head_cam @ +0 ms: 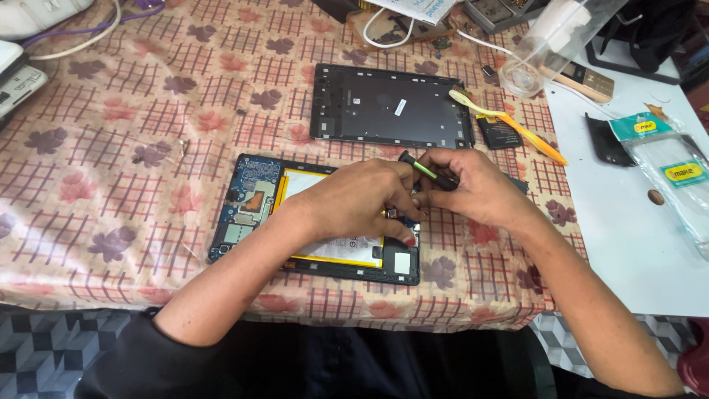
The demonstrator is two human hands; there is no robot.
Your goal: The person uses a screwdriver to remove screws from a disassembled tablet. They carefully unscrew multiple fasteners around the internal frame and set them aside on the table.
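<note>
Under the left hand (362, 203) lies an opened tablet (255, 210) with a blue circuit board, a white battery edged in yellow, and a black frame. The right hand (473, 188) grips a screwdriver (427, 171), black with a green stripe. Just beyond both hands sits a dark grey back cover (388, 103). Beyond the right hand lies a yellow and orange toothbrush (509, 122). The tablecloth (133, 133) beneath is beige with red checks and pink and purple leaves.

I count: 1 opened tablet (251, 203), 1 detached back cover (384, 103), 1 screwdriver (427, 171), 1 yellow toothbrush (509, 125), 1 small black battery (499, 133), 2 packaged phone cases (672, 174), 2 hands on the worktop (133, 133).
</note>
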